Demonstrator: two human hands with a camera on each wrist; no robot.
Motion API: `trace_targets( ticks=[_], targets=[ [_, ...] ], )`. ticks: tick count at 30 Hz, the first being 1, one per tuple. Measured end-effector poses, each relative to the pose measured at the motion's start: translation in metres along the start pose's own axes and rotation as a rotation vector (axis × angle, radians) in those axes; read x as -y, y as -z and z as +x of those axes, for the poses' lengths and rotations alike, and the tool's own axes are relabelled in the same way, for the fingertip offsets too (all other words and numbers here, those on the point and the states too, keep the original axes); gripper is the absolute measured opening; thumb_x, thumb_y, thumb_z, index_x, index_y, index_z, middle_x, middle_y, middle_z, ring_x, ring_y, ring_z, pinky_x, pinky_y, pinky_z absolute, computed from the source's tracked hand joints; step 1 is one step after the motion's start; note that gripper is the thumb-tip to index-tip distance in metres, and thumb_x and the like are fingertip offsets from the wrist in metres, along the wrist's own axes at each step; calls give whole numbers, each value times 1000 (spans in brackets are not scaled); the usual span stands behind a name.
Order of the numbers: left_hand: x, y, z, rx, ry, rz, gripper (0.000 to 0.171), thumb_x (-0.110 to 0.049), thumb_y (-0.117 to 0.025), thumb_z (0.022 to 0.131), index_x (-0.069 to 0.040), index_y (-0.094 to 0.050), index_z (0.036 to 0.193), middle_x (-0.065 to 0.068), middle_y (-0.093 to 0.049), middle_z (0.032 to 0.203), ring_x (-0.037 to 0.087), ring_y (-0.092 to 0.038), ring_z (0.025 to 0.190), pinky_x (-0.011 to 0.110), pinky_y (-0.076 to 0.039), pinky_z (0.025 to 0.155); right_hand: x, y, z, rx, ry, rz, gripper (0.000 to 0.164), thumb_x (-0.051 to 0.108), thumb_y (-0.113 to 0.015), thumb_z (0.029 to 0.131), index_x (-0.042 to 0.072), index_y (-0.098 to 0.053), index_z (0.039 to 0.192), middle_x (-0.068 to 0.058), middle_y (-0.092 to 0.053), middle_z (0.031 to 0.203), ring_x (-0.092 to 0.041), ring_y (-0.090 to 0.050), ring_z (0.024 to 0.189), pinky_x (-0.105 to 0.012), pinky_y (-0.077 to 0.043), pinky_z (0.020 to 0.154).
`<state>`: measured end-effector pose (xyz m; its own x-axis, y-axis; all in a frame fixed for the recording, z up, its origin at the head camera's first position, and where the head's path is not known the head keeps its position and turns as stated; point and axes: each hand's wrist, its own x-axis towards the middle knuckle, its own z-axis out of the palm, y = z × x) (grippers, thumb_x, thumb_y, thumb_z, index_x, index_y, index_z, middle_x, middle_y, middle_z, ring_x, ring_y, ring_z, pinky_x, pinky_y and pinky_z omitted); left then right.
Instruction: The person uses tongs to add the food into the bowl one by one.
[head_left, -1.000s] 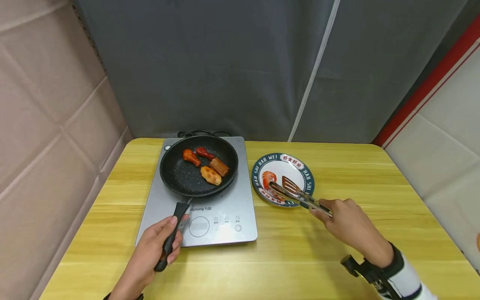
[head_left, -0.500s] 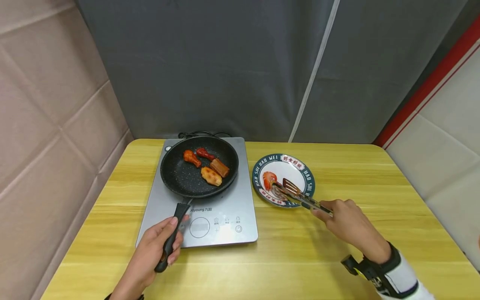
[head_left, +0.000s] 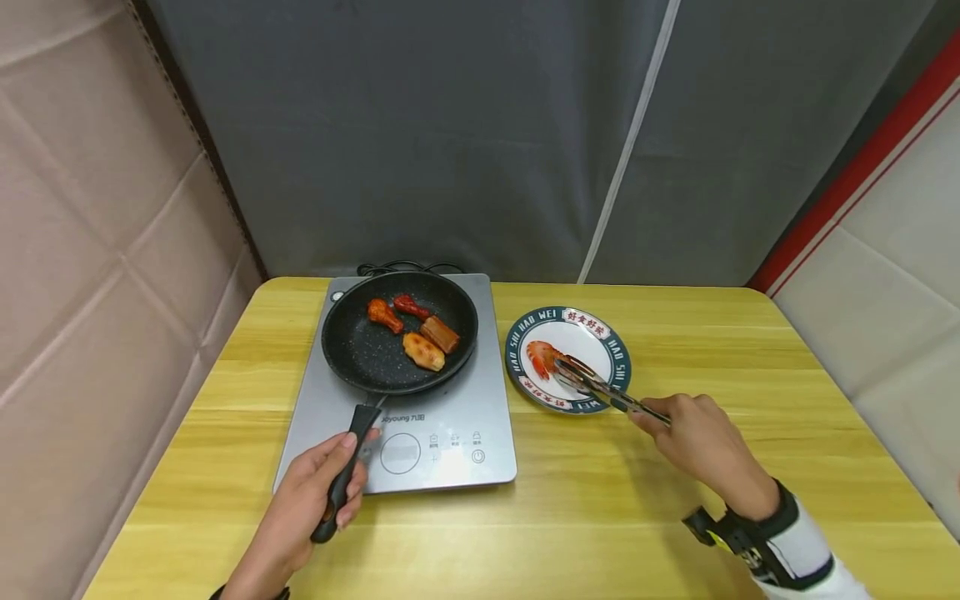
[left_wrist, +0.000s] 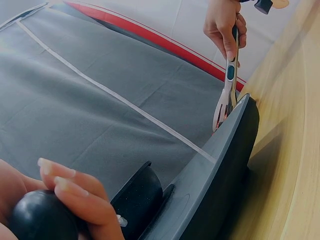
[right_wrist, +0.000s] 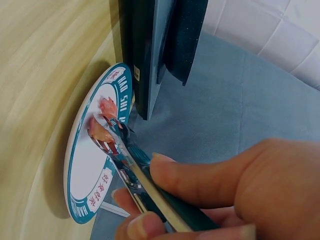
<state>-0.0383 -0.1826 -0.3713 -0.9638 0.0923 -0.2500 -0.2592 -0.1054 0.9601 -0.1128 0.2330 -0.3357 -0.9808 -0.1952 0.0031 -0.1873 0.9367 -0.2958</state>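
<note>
My left hand grips the black handle of a frying pan, seen in the head view. The pan holds an orange drumstick, a dark red piece, a yellowish chicken wing and a brown slab. On the right, my right hand holds metal food tongs over a plate with a teal rim. Their slotted tips are close together around one end of an orange shrimp. In the right wrist view, part of the shrimp shows between the tips.
Under the pan is a silver induction cooker, with a black cable behind it. The wooden table meets a grey curtain at the back. Padded beige panels stand at the left, a white panel at the right.
The tongs' tips have come together around the shrimp, and the shrimp has shifted and turned on the plate. The left hand, pan and food in it stay nearly where they were.
</note>
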Motion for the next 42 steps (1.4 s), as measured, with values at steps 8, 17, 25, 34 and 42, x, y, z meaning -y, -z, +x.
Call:
trace_targets(
  ticks=[8,17,25,34,42],
  targets=[
    [0,0,0,7,-10,-1,57,-38,-41,103,11,-41,132,3,-44,66,11,-40,45,22,-36,40,-2,1,0,-5,-9,32,31,26,-64,93,0,-72,107,4,-35,51,-13,-31,44,-25,-24,41],
    [1,0,0,16,-12,1,58,-39,-41,103,12,-40,132,3,-43,66,11,-40,45,22,-37,40,-1,7,-3,-36,1,40,35,26,-64,93,-4,-70,110,4,-35,48,-13,-31,43,-25,-25,41],
    [0,-1,0,9,-3,3,57,-39,-41,103,11,-41,132,3,-43,66,11,-39,45,22,-36,40,14,26,1,-102,60,50,36,27,-63,94,-3,-68,113,4,-38,48,-13,-27,43,-27,-24,43],
    [-1,1,-1,14,-13,2,58,-39,-40,103,11,-40,132,2,-43,67,10,-39,45,21,-36,40,64,40,17,-102,153,83,33,27,-66,92,2,-70,113,5,-31,49,-12,-28,41,-28,-25,43],
    [-1,0,-1,11,-13,-4,57,-37,-42,103,11,-40,133,3,-43,67,10,-40,45,21,-36,41,103,37,36,-77,287,109,25,24,-68,91,9,-73,111,8,-33,46,-12,-32,41,-27,-29,42]
  ],
)
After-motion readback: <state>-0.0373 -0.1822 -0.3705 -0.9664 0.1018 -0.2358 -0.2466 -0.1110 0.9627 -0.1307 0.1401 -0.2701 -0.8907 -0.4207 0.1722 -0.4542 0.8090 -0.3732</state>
